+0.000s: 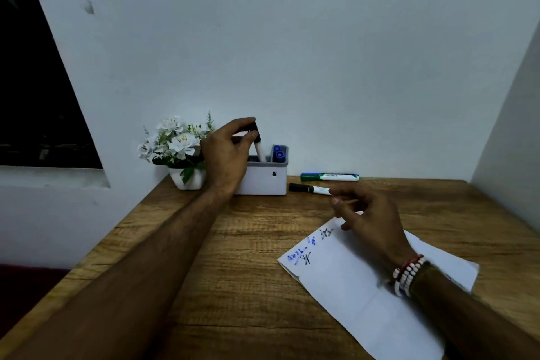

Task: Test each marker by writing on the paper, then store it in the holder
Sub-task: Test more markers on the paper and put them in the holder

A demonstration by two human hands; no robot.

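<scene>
Paper [350, 280]; left hand [225, 152], marker [260, 150] in holder [263, 181]

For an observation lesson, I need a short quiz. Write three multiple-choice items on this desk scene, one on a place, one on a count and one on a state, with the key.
1. Where does the green-capped white marker lie?
A. On the brown wooden table, right of the white rectangular holder
B. Inside the holder
C. On the floor

2. How many blue-capped markers stand in the holder?
A. None
B. Two
C. Five

3. What is the left hand doing?
A. Lying flat on the table
B. Pinching a black-capped white marker by its cap
C. Curled into an empty fist

Key:
1. A, it rests flat on the wood beside the holder's right wall.
2. B, two blue caps show at the holder's right end.
3. B, the fingertips close on the cap while the tilted marker's lower end dips into the holder.
</scene>
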